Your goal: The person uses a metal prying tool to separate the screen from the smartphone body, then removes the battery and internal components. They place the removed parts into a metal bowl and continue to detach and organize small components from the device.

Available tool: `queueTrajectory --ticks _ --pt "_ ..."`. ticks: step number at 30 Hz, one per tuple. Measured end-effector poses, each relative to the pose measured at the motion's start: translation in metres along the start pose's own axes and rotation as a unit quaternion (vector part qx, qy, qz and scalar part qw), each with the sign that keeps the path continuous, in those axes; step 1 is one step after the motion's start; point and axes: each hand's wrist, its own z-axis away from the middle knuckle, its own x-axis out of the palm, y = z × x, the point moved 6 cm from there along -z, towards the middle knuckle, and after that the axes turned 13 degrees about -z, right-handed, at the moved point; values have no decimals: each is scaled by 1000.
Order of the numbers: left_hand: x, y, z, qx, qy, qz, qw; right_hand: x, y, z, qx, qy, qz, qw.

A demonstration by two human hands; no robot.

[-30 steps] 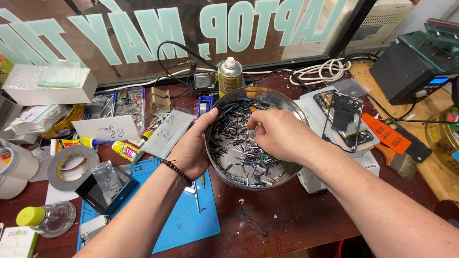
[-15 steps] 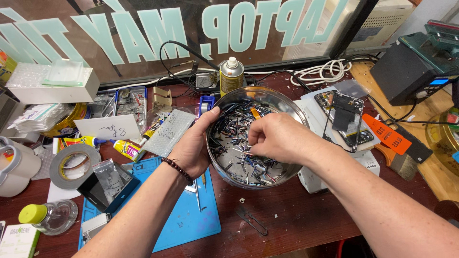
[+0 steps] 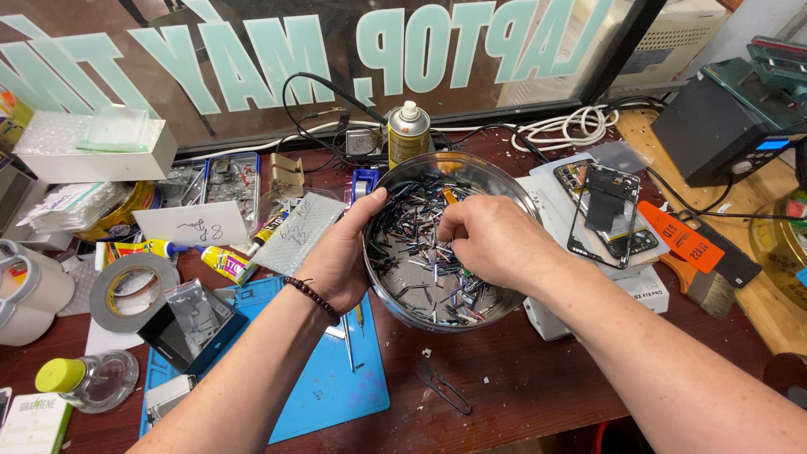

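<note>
A person's right hand (image 3: 492, 244) reaches into a steel bowl (image 3: 496, 181) of small dark parts (image 3: 412, 244), fingers curled together over the heap; whether they pinch anything cannot be told. The left hand (image 3: 340, 256), open, cups the bowl's near left rim, thumb over the edge. The bowl sits mid-bench (image 3: 538, 395), partly on a blue mat (image 3: 324, 391). Tweezers (image 3: 443, 388) lie just in front. A spray can (image 3: 408, 132) stands behind, a stripped phone frame (image 3: 603, 214) to the right, a tape roll (image 3: 133, 292) and glue tubes (image 3: 181, 252) to the left.
</note>
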Motion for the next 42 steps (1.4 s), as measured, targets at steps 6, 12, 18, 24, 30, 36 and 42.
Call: queueTrajectory --ticks 6,12,18,24,30,36,42 --pt "3 1 -1 2 -8 9 1000 -11 -1 -7 -25 17 35 999" --pt "3 -1 -2 -2 -10 8 1000 10 -2 3 60 -72 44 995" --pt "3 -1 -2 -5 -6 -7 1000 5 4 -2 54 -54 25 997" --pt "4 -2 -2 -13 0 -6 1000 2 -3 -2 11 -49 23 998" --pt "5 -3 -5 -10 -8 -1 1000 12 -14 6 -2 -85 87 993" --pt "7 -22 -6 -32 -13 40 999 32 5 5 16 -101 117 988" --pt "10 -50 -1 -2 39 72 997 32 16 2 -99 -34 -35 994"
